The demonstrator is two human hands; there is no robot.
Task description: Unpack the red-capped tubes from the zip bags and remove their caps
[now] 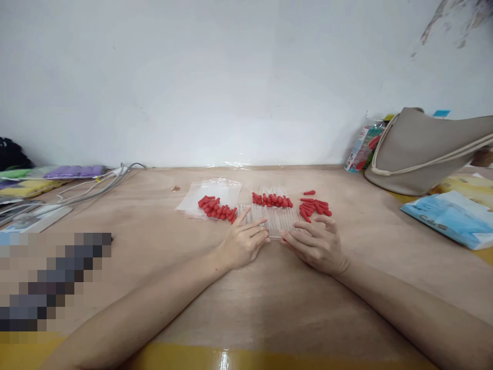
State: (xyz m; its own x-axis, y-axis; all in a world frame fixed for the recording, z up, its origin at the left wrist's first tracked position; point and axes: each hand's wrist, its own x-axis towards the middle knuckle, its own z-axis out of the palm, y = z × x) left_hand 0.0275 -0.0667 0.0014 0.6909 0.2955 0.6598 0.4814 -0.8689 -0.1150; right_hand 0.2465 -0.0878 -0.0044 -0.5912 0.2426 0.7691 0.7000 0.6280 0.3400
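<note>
A row of slim clear tubes (275,220) lies side by side on the table, pointing away from me, with red rubber bulbs (272,200) lined up across their far part. My left hand (246,240) rests at the row's near left corner, its index finger stretched forward and the others reaching toward the tubes. At the near right corner is my right hand (314,245), fingers apart and bent, the tips touching the tubes' near edge. I cannot make out anything gripped in either hand. Loose red bulbs (316,206) lie beyond my right hand.
Left of the tubes, more red bulbs (216,209) lie on clear plastic bags (191,198). A grey-beige bag (419,151) and a blue packet (449,218) occupy the right side. Grey cables (111,182) and purple packs (75,171) are at the far left.
</note>
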